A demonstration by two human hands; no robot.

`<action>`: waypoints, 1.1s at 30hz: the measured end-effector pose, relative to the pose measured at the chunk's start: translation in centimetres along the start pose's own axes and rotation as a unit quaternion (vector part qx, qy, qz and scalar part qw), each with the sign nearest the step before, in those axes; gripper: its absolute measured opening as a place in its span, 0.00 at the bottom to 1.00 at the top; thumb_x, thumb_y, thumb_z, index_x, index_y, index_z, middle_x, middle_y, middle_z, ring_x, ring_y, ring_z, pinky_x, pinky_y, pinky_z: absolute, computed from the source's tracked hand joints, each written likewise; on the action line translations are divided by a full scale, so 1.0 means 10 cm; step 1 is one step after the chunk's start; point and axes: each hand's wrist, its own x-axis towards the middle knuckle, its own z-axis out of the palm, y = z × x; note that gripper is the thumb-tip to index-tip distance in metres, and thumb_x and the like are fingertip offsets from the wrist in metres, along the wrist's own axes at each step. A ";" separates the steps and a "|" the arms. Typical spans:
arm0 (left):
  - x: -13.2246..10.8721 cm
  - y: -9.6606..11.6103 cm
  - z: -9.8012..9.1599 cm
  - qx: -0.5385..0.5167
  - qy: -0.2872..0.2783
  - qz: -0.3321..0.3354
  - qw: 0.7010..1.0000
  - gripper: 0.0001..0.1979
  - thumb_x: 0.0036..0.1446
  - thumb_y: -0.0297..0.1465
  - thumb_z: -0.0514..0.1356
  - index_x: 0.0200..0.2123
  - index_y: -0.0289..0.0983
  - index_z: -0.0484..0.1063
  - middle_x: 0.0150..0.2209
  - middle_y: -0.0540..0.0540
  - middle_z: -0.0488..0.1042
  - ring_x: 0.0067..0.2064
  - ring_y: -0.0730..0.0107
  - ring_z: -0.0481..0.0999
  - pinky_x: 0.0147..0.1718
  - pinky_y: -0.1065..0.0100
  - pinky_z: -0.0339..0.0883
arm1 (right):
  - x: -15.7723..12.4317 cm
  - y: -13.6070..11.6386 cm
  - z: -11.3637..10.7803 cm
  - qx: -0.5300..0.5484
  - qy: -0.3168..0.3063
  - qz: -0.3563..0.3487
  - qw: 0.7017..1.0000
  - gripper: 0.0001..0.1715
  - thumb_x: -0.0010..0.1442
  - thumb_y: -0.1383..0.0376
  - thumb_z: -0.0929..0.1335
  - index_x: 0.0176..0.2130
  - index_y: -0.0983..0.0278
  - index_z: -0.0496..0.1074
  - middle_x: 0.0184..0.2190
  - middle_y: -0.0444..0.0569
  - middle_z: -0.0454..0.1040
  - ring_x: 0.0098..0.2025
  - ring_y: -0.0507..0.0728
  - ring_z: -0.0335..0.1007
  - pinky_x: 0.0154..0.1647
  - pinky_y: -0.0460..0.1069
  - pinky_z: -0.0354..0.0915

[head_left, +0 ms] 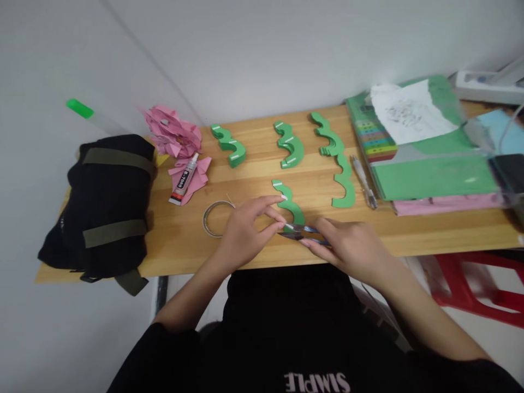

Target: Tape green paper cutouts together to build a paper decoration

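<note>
My right hand (354, 245) is closed round the handles of a pair of scissors (301, 232), whose blades point left and stand a little apart. At the blade tips, the thumb and a finger of my left hand (248, 226) are pinched together; whatever is between them is too small to make out. Under the blades and fingertips lies a wavy green paper piece (290, 204) with small white strips on it, its lower end partly covered. A roll of tape (210, 218) lies flat on the table, just left of my left hand.
More wavy green pieces (229, 144) stand in groups along the wooden table (254, 169). Pink paper scraps (174, 131) and a glue tube (184, 180) lie left, beside a black bag (110, 207). Rightward are a pen-like tool (363, 183) and a green paper pack (434, 180).
</note>
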 end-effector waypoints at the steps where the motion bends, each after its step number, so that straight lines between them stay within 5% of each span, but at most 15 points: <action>1: 0.00 -0.02 0.02 0.015 0.011 0.003 1.000 0.17 0.55 0.26 0.65 0.48 0.40 0.72 0.32 0.51 0.82 0.44 0.64 0.80 0.54 0.57 0.65 | 0.00 0.01 0.01 0.002 -0.013 0.016 1.000 0.31 0.68 0.45 0.54 0.36 0.64 0.72 0.24 0.52 0.77 0.19 0.55 0.67 0.21 0.48 0.44; 6: 0.00 -0.09 0.11 -0.058 0.066 -0.070 0.994 0.20 0.53 0.28 0.66 0.49 0.39 0.69 0.32 0.51 0.81 0.44 0.63 0.81 0.57 0.54 0.63 | -0.01 0.10 0.10 0.122 -0.038 0.160 0.979 0.23 0.61 0.47 0.64 0.37 0.63 0.73 0.24 0.49 0.76 0.23 0.57 0.70 0.23 0.48 0.53; 11: -0.01 -0.11 0.23 -0.202 0.049 -0.154 0.966 0.21 0.51 0.30 0.66 0.49 0.36 0.68 0.30 0.51 0.81 0.38 0.67 0.81 0.53 0.58 0.67 | 0.08 0.07 0.26 0.408 0.089 0.252 0.873 0.22 0.53 0.47 0.69 0.35 0.63 0.74 0.29 0.48 0.76 0.30 0.56 0.70 0.30 0.49 0.63; 15: -0.03 -0.12 0.32 -0.183 0.053 -0.148 0.971 0.21 0.52 0.27 0.64 0.50 0.37 0.67 0.31 0.51 0.82 0.41 0.67 0.81 0.58 0.56 0.63 | 0.21 -0.06 0.37 0.497 0.091 0.258 0.823 0.21 0.50 0.48 0.71 0.31 0.63 0.73 0.23 0.44 0.71 0.25 0.52 0.65 0.28 0.48 0.62; 20: -0.08 -0.22 0.39 -0.089 0.065 -0.110 0.988 0.25 0.56 0.25 0.62 0.56 0.39 0.62 0.41 0.46 0.82 0.50 0.63 0.79 0.60 0.51 0.60 | 0.35 -0.07 0.42 0.475 0.098 0.275 0.830 0.20 0.50 0.49 0.70 0.25 0.63 0.70 0.18 0.41 0.65 0.22 0.50 0.57 0.24 0.46 0.56; 24: -0.09 -0.37 0.44 0.056 0.093 -0.042 0.993 0.37 0.54 0.25 0.64 0.64 0.41 0.52 0.53 0.40 0.76 0.60 0.56 0.71 0.61 0.46 0.59 | 0.50 0.00 0.44 0.400 0.101 0.301 0.860 0.16 0.50 0.53 0.68 0.23 0.62 0.69 0.17 0.42 0.65 0.21 0.51 0.56 0.23 0.47 0.53; 28: -0.09 -0.47 0.47 0.100 0.051 -0.006 0.994 0.48 0.53 0.25 0.66 0.68 0.40 0.40 0.54 0.38 0.75 0.60 0.51 0.70 0.59 0.44 0.60 | 0.60 0.03 0.46 0.366 0.074 0.298 0.878 0.13 0.50 0.56 0.67 0.21 0.62 0.67 0.17 0.42 0.64 0.21 0.52 0.57 0.24 0.48 0.53; 33: -0.11 -0.47 0.46 0.152 0.030 0.006 0.988 0.50 0.55 0.25 0.65 0.69 0.40 0.34 0.54 0.38 0.75 0.60 0.49 0.69 0.57 0.43 0.61 | 0.65 0.02 0.44 0.352 0.035 0.301 0.886 0.14 0.51 0.58 0.66 0.19 0.61 0.63 0.16 0.41 0.61 0.21 0.51 0.54 0.24 0.48 0.50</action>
